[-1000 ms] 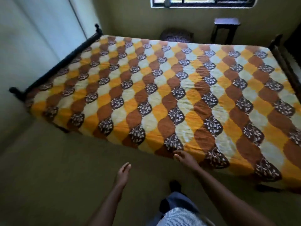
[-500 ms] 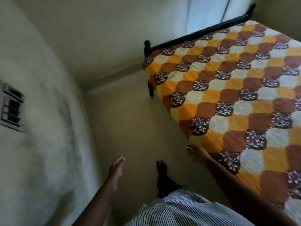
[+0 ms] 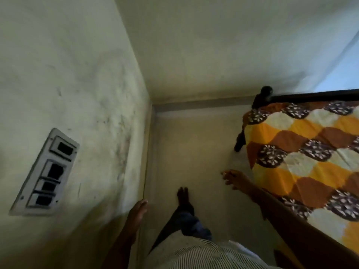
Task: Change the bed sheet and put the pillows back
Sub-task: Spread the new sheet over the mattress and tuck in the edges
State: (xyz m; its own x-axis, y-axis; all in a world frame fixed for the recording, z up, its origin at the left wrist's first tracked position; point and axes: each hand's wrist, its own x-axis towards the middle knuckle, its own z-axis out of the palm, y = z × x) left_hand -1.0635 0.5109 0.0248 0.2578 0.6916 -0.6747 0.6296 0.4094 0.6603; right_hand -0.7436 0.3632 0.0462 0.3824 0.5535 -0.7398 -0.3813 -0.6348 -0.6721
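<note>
Here, the left hand (image 3: 138, 210) and right hand (image 3: 236, 180) hung loose and empty, the bed sheet (image 3: 303, 152) at three o'clock.

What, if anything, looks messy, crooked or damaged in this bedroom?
Little stands out. The wall carries dark smudges and scuffs between the switch panel and the room's corner. The bed sheet lies smooth over the mattress corner, and nothing is spilled on the floor.
</note>
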